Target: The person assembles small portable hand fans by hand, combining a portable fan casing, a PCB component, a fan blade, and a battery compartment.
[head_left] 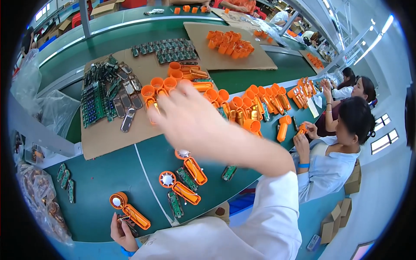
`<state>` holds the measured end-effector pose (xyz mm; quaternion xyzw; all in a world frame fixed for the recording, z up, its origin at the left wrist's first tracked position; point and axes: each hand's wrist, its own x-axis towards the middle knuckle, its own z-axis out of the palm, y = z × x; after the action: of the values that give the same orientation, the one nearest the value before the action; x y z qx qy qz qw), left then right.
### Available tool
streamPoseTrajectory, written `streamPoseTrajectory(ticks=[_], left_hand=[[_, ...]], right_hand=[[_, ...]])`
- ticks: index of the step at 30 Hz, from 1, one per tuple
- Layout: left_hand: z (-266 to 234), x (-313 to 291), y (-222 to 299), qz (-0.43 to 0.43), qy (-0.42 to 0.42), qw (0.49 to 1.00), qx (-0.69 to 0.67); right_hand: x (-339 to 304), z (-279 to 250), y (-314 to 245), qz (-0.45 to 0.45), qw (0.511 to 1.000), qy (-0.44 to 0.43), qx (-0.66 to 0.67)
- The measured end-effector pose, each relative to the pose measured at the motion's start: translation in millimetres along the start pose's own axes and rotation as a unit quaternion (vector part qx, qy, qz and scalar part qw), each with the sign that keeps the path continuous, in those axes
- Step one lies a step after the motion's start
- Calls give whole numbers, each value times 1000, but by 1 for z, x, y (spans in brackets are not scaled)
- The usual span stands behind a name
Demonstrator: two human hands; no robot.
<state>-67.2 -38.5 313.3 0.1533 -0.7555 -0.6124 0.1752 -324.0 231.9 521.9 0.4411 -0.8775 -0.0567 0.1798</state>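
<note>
My left hand (122,234), wearing a blue wristband, is closed on a dark circuit board at the table's near left edge. Right beside it lies an orange handheld-fan housing, with a round fan head (118,200) and an open handle shell (137,216). My right arm stretches across the middle to the far side. There my right hand (186,115), blurred, is over a cluster of orange fan housings (157,83); its fingertips are smeared, and whether it grips one is unclear. Two more opened fans (186,193) lie between my arms, alongside green circuit boards (175,204).
Cardboard (102,141) at the far left carries stacked circuit boards (93,102). Orange parts (229,43) cover another sheet behind. Rows of orange housings (260,102) run rightward toward a co-worker (331,147) handling an orange part. Plastic bags (41,195) and a metal post border the left.
</note>
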Motion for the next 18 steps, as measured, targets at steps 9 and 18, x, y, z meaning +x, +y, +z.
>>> streamPoseTrajectory(ticks=[9,18], left_hand=[[7,8,12,-8,-6,1000,-11],[13,8,20,45,-17,999,22]], right_hand=[[-78,-116,-94,199,929,303,70],[-111,-138,-134,377,876,203,221]])
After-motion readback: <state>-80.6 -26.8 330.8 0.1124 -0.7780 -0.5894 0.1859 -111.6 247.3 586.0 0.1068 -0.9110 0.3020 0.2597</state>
